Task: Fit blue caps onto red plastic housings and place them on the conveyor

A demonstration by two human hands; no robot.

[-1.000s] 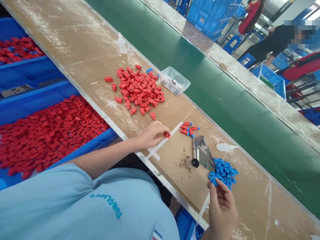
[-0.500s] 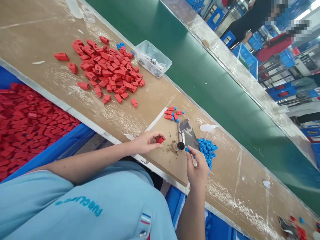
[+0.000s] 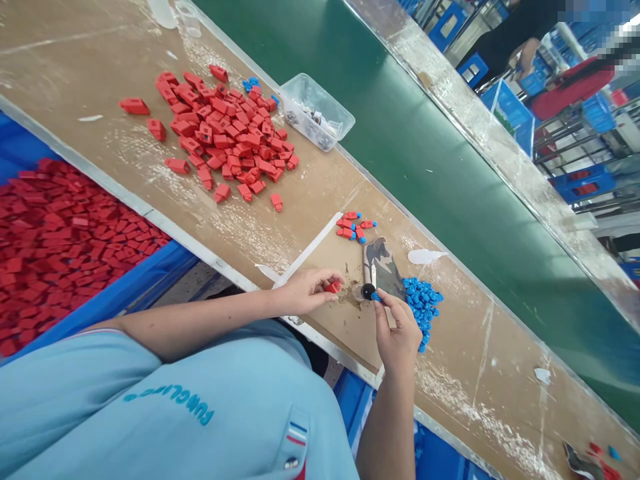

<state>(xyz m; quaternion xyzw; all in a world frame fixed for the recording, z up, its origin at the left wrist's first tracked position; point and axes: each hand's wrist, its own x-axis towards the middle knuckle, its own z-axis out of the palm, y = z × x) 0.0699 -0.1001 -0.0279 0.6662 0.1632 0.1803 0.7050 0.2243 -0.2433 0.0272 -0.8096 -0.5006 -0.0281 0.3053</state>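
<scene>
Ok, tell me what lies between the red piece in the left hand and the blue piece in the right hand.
In the head view, between the red piece and the blue piece stands a small black-tipped post on brown-smeared bench top.

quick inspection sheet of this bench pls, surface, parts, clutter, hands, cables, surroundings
surface: brown worktop, scuffed white, tape strips on it
job's things: red piece pinched in left hand; blue piece pinched in right hand, close to a black-tipped tool on camouflage cloth
clutter: red pile, blue pile, joined red-blue pieces, clear tub
grippers: both hands closed on pieces
cables: nothing seen
surroundings: green conveyor belt, blue bin of red parts, another person beyond
</scene>
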